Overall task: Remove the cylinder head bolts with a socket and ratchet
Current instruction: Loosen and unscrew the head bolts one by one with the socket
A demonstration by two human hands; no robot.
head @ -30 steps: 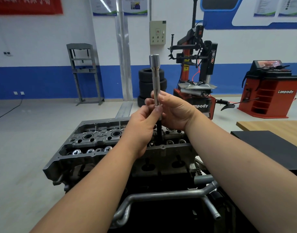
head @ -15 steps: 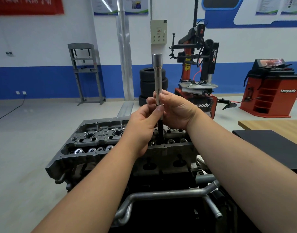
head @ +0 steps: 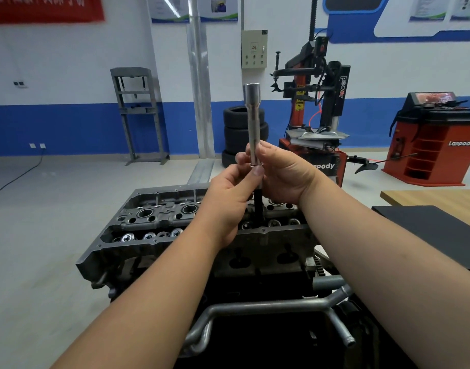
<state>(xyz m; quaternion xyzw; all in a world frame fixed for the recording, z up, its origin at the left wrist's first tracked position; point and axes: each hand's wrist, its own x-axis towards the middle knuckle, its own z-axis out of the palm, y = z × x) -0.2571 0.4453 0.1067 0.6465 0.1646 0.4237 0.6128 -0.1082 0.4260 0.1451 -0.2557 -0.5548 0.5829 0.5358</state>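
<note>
Left hand (head: 230, 193) and right hand (head: 284, 173) raised together above the head (head: 191, 222), both pinching one upright tool. Left thumb and fingers closed on the lower end of the socket (head: 253, 123); right fingers curled round it from behind. Long, silver, flared open mouth on top; black bolt (head: 258, 206) hanging from its base, running down toward the head between the hands. Whether the bolt's tip touches the casting, hidden. Grey cast head with round bores and bright valve springs, sitting on a dark block over bent pipes (head: 268, 307). Beyond: pale grey floor, white wall with blue band, stacked tyres (head: 236, 129), red tyre changer (head: 316, 102), red balancer (head: 430, 139), grey press frame (head: 135, 113). Wooden table (head: 441, 198) with black mat at right.
</note>
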